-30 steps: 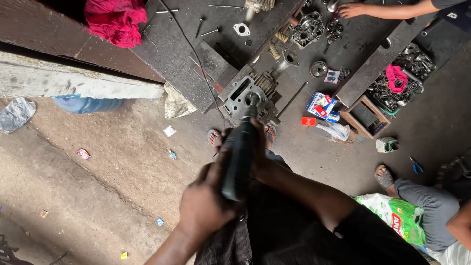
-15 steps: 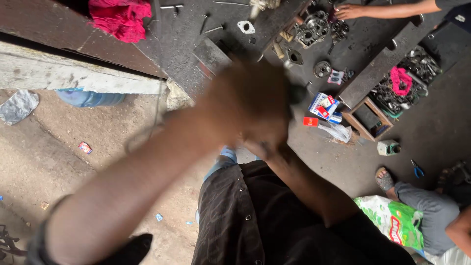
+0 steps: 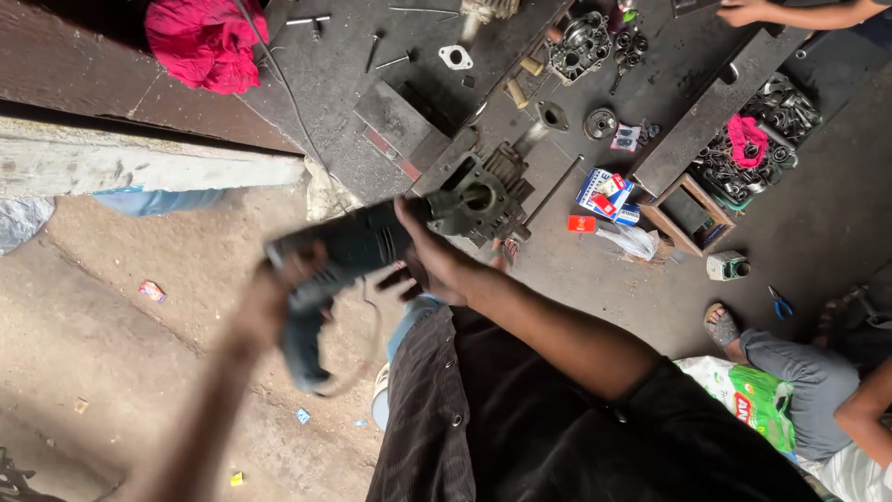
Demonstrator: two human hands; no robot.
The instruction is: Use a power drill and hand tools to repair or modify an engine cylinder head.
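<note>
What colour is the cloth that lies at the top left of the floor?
The cloth is bright pink-red; the head view, the only one, shows it clearly.

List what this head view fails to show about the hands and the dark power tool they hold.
- Left hand: motion-blurred in the head view, so its grip on the dark teal power tool is unclear.
- Tool's front end: covered by the right hand.
- Grey finned metal engine block: contact with the tool is hidden behind that hand.
- Tool's cord: blurred, end untraceable.

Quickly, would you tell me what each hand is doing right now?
Left hand: closed on the power tool, blurred.
Right hand: against the tool's front end; grip unclear.
</note>
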